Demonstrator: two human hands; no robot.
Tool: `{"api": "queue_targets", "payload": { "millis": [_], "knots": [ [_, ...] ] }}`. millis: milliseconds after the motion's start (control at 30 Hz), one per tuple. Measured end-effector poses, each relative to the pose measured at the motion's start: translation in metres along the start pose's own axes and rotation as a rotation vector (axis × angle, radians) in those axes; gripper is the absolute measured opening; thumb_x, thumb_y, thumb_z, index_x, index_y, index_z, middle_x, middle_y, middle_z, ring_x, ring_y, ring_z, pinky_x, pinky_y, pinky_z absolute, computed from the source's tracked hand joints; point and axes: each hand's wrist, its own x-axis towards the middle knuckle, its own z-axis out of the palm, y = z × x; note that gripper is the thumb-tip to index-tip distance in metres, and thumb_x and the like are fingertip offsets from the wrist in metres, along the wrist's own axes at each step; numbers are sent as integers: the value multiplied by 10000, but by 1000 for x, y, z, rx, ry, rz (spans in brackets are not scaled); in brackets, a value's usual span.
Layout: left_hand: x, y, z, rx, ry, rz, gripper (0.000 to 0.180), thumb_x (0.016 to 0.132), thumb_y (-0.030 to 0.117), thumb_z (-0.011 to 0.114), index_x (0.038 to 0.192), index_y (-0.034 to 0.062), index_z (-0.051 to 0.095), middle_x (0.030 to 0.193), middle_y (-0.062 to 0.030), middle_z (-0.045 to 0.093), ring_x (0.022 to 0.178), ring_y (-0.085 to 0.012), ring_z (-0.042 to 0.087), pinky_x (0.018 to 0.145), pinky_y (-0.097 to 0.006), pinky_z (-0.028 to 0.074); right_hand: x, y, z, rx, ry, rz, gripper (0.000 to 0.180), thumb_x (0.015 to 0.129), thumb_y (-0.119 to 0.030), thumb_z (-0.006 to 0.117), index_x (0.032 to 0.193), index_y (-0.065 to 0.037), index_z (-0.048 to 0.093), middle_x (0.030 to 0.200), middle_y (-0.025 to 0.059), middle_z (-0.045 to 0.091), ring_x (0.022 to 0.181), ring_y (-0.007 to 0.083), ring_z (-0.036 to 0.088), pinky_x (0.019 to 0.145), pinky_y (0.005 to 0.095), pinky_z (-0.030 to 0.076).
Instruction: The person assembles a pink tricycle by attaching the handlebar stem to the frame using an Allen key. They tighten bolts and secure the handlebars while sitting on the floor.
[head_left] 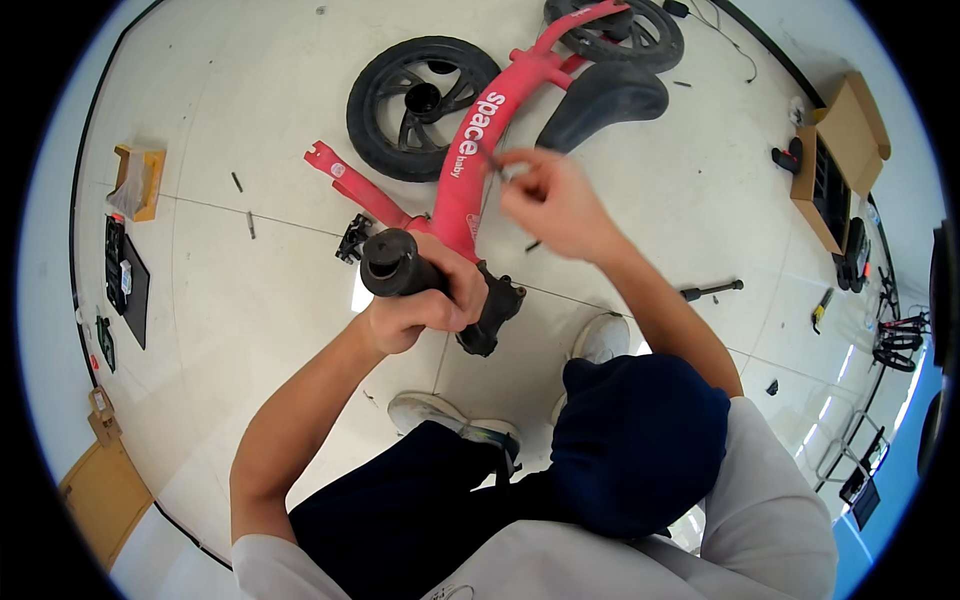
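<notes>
A red child's bike frame (pixel 470 170) lies on the floor before me, its front fork (pixel 357 186) pointing to the left. My left hand (pixel 430 305) is closed around a black handlebar grip (pixel 388 258), whose round end faces up. Below that hand sticks out a black bracket-like part (pixel 492 318). My right hand (pixel 560 205) is raised beside the frame's main tube, thumb and fingers pinched together. A thin dark piece shows at those fingertips, too blurred to name. The black saddle (pixel 608 100) sits beyond the right hand.
A loose black wheel (pixel 400 110) lies left of the frame; another wheel (pixel 640 40) is at the far end. An open cardboard box (pixel 830 180) stands right, near a black rod-like part (pixel 712 290) and yellow tool (pixel 821 310). A yellow box (pixel 150 185) lies left.
</notes>
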Motion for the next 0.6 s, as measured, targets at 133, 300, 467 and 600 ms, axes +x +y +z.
{"api": "queue_targets", "payload": {
  "millis": [133, 300, 467, 600],
  "knots": [
    [0, -5, -2, -6, -2, -23, 190, 617, 73, 606, 558, -16, 448, 508, -85, 458, 480, -188, 444, 490, -305, 343, -9, 2, -19, 214, -20, 5, 261, 951, -101, 504, 1178, -11, 597, 626, -4, 527, 511, 66, 435, 498, 249, 363],
    [3, 4, 0, 48, 8, -41, 186, 615, 80, 615, 563, -12, 462, 523, -88, 475, 494, -183, 456, 509, -305, 357, -26, 11, -25, 99, -266, 204, 228, 982, -117, 496, 1175, -27, 577, 670, 28, 605, 513, 69, 449, 507, 226, 367],
    [2, 0, 0, -5, -1, -18, 173, 621, 87, 621, 567, -6, 485, 537, -85, 499, 506, -175, 464, 516, -297, 363, -33, 26, -32, 270, -297, 94, 200, 981, -118, 504, 1138, -4, 557, 890, 133, 692, 693, 125, 579, 649, 258, 459],
    [-2, -1, -1, 33, 39, -78, 175, 624, 100, 624, 560, 5, 491, 554, -74, 517, 518, -153, 468, 513, -283, 361, -49, 23, -42, 707, -323, 124, 129, 936, -105, 541, 960, 15, 581, 976, 180, 703, 813, 205, 636, 735, 306, 486]
  ]
}}
